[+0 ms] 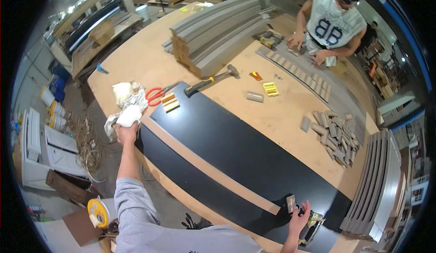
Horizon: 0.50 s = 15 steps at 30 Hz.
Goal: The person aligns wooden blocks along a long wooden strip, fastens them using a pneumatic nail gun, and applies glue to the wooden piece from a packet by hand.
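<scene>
At the table's left edge my left hand (126,133) is closed on a white cloth (130,115), with more crumpled white material just beyond it. My right hand (298,221) is low at the right, its fingers spread. By its fingertips is a small grey wooden block (291,203); whether they touch it I cannot tell. A nail gun (312,229) lies against the right side of this hand, partly hidden. Between my hands a long black panel (231,139) stretches across the table, with a pale wooden strip (209,166) lying lengthwise on it.
Red-handled scissors (156,95), a hammer (212,80) and small yellow boxes (270,89) lie beyond the panel. Curved grey mouldings (218,30) are stacked behind. A heap of grey blocks (334,137) and more mouldings (370,185) sit right. A co-worker (334,21) handles pieces across the table.
</scene>
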Motion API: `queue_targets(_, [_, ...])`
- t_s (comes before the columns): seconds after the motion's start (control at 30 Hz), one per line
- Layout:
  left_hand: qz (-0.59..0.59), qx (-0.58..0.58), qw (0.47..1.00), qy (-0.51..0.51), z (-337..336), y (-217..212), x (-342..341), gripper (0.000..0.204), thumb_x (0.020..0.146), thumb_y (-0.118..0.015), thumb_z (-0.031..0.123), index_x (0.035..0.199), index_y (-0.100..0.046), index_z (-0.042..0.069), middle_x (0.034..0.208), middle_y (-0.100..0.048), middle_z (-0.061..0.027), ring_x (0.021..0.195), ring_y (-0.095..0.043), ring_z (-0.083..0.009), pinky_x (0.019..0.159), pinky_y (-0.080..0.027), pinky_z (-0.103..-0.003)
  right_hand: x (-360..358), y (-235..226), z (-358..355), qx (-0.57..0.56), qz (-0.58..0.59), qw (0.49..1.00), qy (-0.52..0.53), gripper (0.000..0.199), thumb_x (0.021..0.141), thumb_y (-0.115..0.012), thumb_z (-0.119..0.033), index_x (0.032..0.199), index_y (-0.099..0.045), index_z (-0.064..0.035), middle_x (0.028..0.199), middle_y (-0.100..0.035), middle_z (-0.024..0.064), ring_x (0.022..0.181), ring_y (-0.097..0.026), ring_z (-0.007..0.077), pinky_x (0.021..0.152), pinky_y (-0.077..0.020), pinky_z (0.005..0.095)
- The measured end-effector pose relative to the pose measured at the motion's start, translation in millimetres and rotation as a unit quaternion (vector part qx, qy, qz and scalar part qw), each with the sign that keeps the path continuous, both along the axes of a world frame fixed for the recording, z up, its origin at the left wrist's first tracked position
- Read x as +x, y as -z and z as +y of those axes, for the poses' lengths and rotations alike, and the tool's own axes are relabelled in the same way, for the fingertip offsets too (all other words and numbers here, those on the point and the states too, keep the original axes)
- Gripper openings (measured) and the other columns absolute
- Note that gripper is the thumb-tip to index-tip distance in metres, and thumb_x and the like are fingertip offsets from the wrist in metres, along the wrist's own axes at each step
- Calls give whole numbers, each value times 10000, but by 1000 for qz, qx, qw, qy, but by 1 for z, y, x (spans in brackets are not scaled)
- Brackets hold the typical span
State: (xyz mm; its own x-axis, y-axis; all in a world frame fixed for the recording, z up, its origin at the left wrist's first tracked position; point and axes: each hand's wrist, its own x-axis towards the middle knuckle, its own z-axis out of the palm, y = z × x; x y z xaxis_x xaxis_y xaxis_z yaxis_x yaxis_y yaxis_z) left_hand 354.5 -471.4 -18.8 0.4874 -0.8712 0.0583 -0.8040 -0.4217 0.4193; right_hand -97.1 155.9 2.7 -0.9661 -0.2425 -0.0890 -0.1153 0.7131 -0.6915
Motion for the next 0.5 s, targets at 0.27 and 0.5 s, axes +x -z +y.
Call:
queue_targets(0.27, [239,-262,935,-27,-10,20,10,568,886,-859,331,1238,-717,-92,1168,-785,-190,1016,-746,-307,928,-555,-445,30,-38,6,-130,64,987,69,538,942,-713,-68,1468,-603,-81,1341,-685,96,1243,-618,230,1045,-433,392])
queue_targets(0.5, [560,-158,780,229,145,-23,-72,531,993,-726,130,1445,-557,-92,1366,-671,-152,1211,-667,-252,1063,-528,-401,96,-66,-67,-222,-16,966,-133,562,968,-708,-118,1509,-561,-89,1384,-659,100,1296,-612,219,1027,-506,374])
